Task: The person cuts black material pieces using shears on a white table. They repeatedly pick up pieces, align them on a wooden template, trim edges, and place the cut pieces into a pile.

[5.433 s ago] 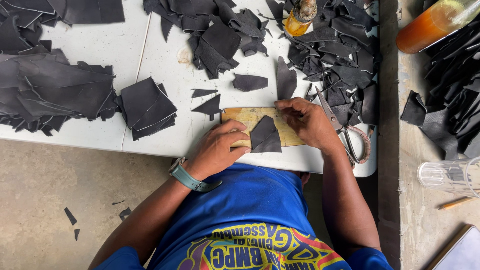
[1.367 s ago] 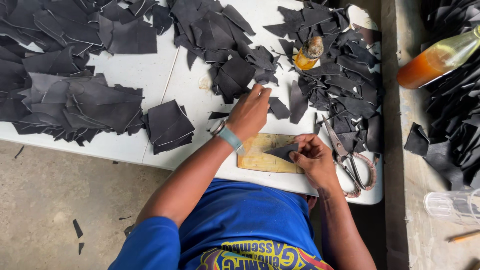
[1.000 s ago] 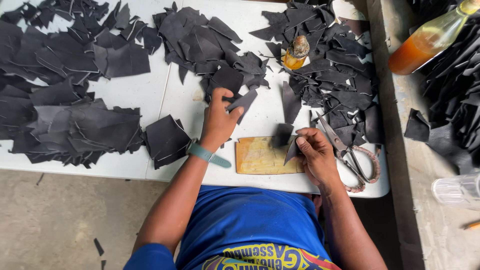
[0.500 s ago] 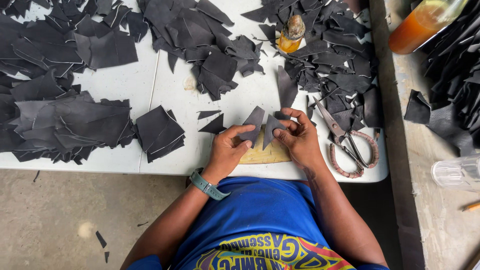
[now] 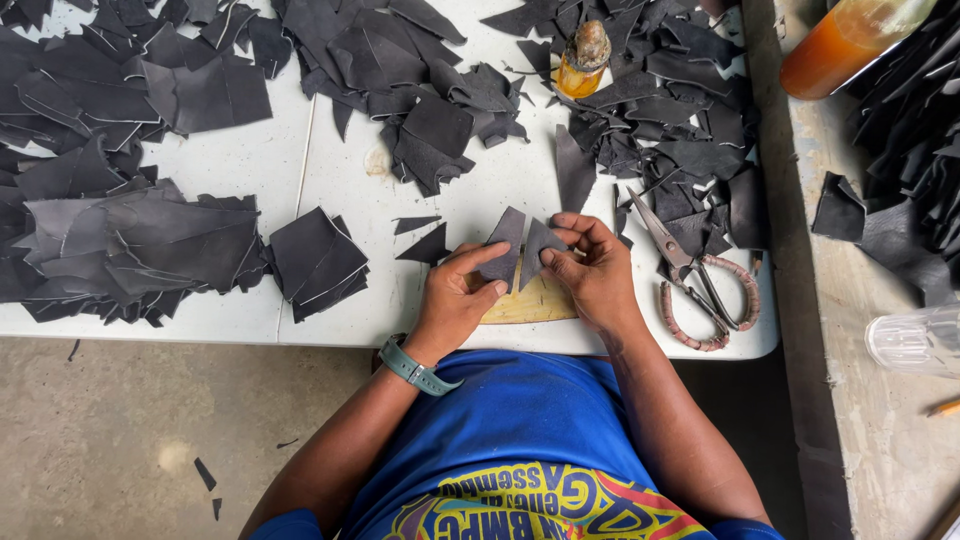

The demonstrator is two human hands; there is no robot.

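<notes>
My left hand (image 5: 455, 297) pinches a dark grey leather piece (image 5: 503, 240) by its lower edge. My right hand (image 5: 590, 272) grips a second, similar leather piece (image 5: 541, 241) right beside it, so the two pieces touch above a tan cardboard template (image 5: 535, 302) lying at the near edge of the white table (image 5: 340, 180). A teal watch (image 5: 418, 367) sits on my left wrist. Two small dark offcuts (image 5: 425, 238) lie just left of my left hand.
Large scissors (image 5: 690, 280) with wrapped handles lie right of my right hand. Stacks and heaps of dark leather cover the table's left (image 5: 120, 240), middle (image 5: 420, 130) and right (image 5: 680, 120). A small amber bottle (image 5: 581, 60) stands at the back. An orange bottle (image 5: 850, 40) lies on the right bench.
My left hand reached to the central pile, picked up a leather piece and came back. Both hands now hold their pieces side by side over the template.
</notes>
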